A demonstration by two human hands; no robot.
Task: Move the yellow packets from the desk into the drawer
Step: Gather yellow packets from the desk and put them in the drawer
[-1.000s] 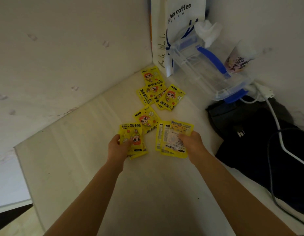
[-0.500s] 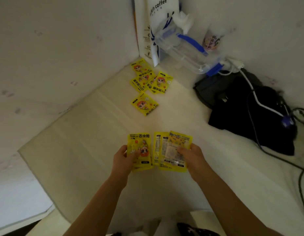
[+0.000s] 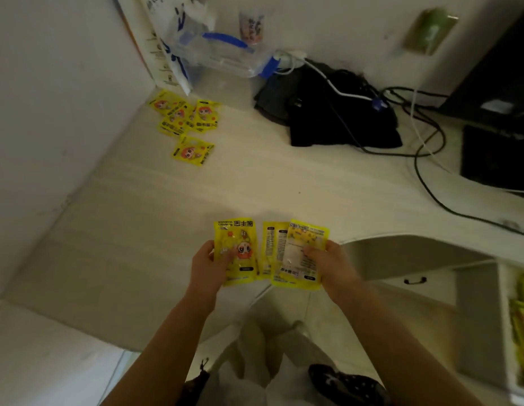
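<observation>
My left hand point(image 3: 206, 266) grips yellow packets point(image 3: 235, 252) with a cartoon face, held above the desk's front edge. My right hand point(image 3: 331, 263) pinches a fan of yellow packets point(image 3: 296, 253) showing their printed backs. Several more yellow packets point(image 3: 187, 114) lie in a cluster near the desk's far left corner, and one lone packet point(image 3: 193, 150) sits just in front of them. An open white drawer point(image 3: 505, 317) at the lower right holds yellow packets point(image 3: 523, 323).
The white desk point(image 3: 137, 230) meets walls on the left and behind. A clear box with blue handles point(image 3: 222, 57), a white paper bag point(image 3: 167, 54), a black bag point(image 3: 337, 112) and cables point(image 3: 425, 159) crowd the back. A closed drawer handle point(image 3: 414, 280) is to the right.
Both hands have pulled back from the desk corner toward the front edge with their packets. The view has swung right and down, bringing the open drawer into sight.
</observation>
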